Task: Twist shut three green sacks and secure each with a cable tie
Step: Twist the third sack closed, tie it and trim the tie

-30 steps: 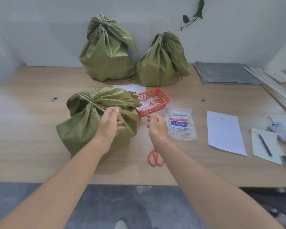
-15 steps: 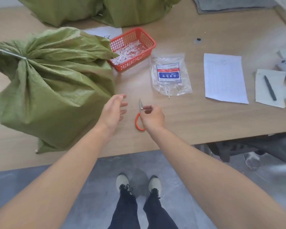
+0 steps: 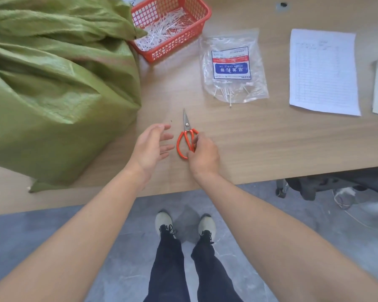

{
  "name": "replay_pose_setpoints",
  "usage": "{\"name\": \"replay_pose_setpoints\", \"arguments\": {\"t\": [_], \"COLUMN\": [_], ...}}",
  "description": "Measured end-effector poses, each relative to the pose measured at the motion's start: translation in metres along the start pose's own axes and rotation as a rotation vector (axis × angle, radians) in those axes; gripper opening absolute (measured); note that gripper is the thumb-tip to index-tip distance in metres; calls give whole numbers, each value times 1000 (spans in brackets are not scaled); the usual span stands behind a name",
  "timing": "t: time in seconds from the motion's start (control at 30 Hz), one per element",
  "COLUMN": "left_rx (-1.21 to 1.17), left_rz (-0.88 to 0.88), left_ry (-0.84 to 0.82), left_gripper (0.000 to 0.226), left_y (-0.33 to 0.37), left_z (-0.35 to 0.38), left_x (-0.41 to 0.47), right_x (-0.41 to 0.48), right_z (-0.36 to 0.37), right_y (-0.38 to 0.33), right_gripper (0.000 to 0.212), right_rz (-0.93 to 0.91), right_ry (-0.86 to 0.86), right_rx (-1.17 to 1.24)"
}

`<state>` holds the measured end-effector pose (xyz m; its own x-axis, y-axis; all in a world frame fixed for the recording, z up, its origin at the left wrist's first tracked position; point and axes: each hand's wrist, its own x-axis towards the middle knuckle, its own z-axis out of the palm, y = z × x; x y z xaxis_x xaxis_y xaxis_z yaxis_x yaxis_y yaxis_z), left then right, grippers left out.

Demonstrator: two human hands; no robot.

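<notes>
From the head camera, our right hand (image 3: 202, 156) curls around the orange handles of the scissors (image 3: 186, 136), which lie flat on the table (image 3: 271, 138), probably to lift them for trimming. Our left hand (image 3: 153, 147) hovers open just left of them, and the green sack (image 3: 52, 83) sits further left, within easy reach.

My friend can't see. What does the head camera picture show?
A right hand grips orange scissors on a wooden table, the open left hand beside them. A big green sack sits to the left; farther back are a red basket of white cable ties, a clear packet and a sheet.
</notes>
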<state>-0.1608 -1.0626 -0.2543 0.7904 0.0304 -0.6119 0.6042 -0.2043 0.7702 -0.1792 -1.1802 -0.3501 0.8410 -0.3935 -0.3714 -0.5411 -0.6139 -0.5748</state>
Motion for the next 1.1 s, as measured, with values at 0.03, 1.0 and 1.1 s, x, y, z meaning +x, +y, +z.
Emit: {"name": "replay_pose_setpoints", "arguments": {"t": [0.03, 1.0, 1.1], "left_rx": [-3, -165, -204], "left_rz": [3, 422, 466], "left_ry": [5, 110, 126], "left_gripper": [36, 32, 30], "left_y": [1, 129, 143], "left_z": [0, -60, -70], "left_x": [-1, -142, -156], "right_x": [-1, -83, -92], "right_z": [-2, -142, -161], "right_y": [-2, -133, -152], "right_gripper": [17, 18, 6], "right_rz": [4, -171, -222], "right_ry": [7, -176, -166], "right_rx": [-43, 932, 961]}}
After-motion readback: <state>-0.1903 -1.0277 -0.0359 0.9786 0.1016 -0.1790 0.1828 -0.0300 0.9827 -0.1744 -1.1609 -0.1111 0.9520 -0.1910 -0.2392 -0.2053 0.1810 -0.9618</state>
